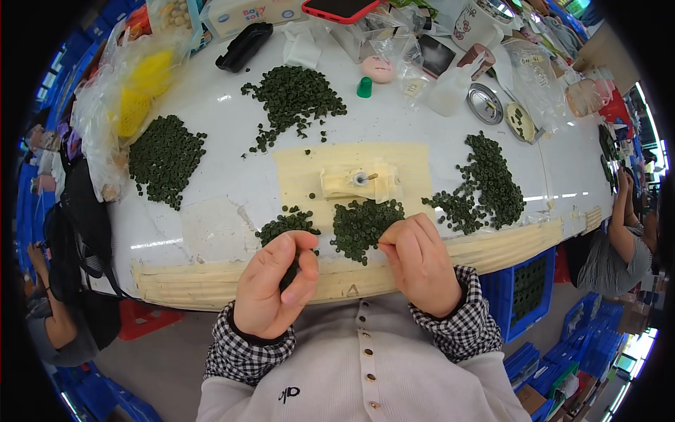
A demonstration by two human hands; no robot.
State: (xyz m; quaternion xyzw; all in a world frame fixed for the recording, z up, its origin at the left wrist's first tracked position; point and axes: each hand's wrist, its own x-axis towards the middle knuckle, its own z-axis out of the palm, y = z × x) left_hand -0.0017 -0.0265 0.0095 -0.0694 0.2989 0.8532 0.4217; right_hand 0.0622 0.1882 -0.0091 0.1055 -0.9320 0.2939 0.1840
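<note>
My left hand (274, 288) is curled at the table's front edge, with dark green pieces (289, 275) showing between its thumb and fingers. Just beyond it lies a small heap of dark green ring-like parts (287, 224). My right hand (423, 266) is closed in a pinch at the right side of a second heap of green rings (362, 226); whatever sits between its fingertips is too small to make out. Beyond this heap, a tape-wrapped block (339, 183) with a short upright pin (371, 176) is fixed to the table.
More small green parts lie in piles at the right (493, 181), far middle (299, 95) and left (167, 160). A green cap (364, 88), round tins (485, 104), plastic bags (534, 84), a black case (244, 46) and a red-cased phone (340, 8) line the back.
</note>
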